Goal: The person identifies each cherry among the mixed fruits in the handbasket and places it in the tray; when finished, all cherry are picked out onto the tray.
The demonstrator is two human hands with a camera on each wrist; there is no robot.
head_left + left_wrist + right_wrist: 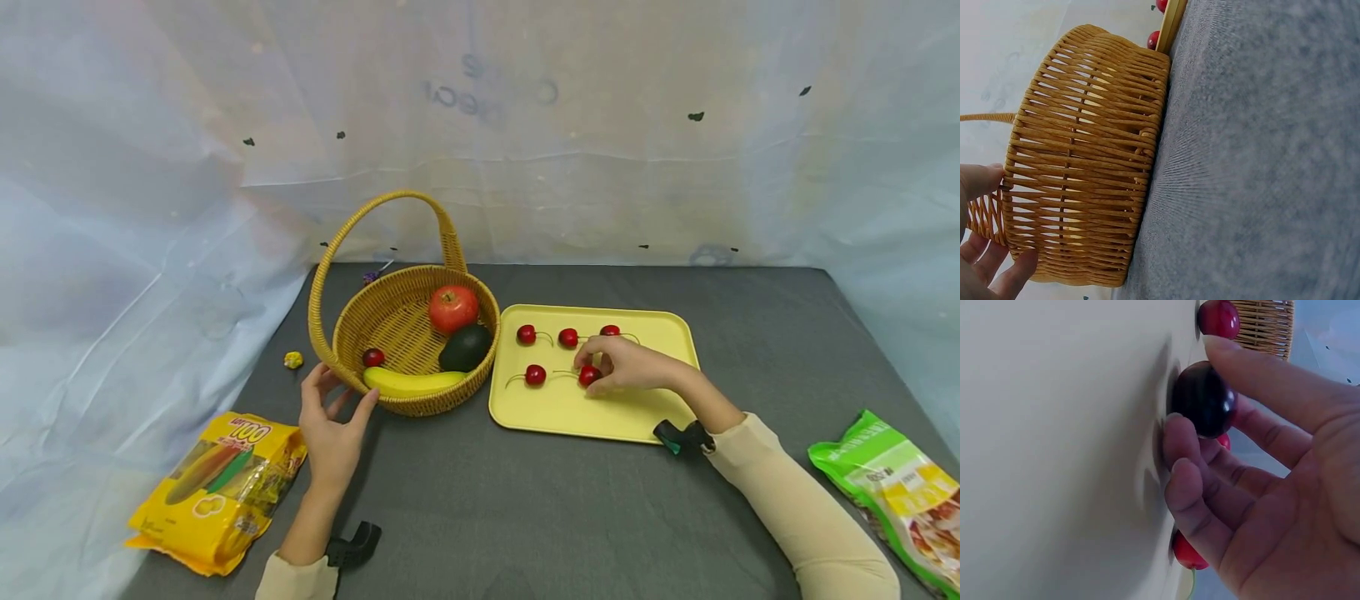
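My left hand [332, 427] grips the near left rim of a round wicker basket [431, 406], thumb and fingers on the weave where the tall handle joins. Inside the basket lie a banana [414, 383], an avocado [466, 348], a pomegranate [453, 309] and one cherry [372, 357]. On a yellow tray [577, 421] to the right, my right hand [630, 367] pinches a cherry [1204, 400] in the front row, its thumb and curled fingers around it close to the tray surface. More cherries [535, 375] with thin stems lie in two rows on the tray.
A yellow snack bag [221, 492] lies at the front left, and a green food bag [900, 500] at the right edge. A small yellow wrapped candy [293, 360] sits left of the basket. A lollipop [371, 277] lies behind it, near the back edge of the grey table [570, 517].
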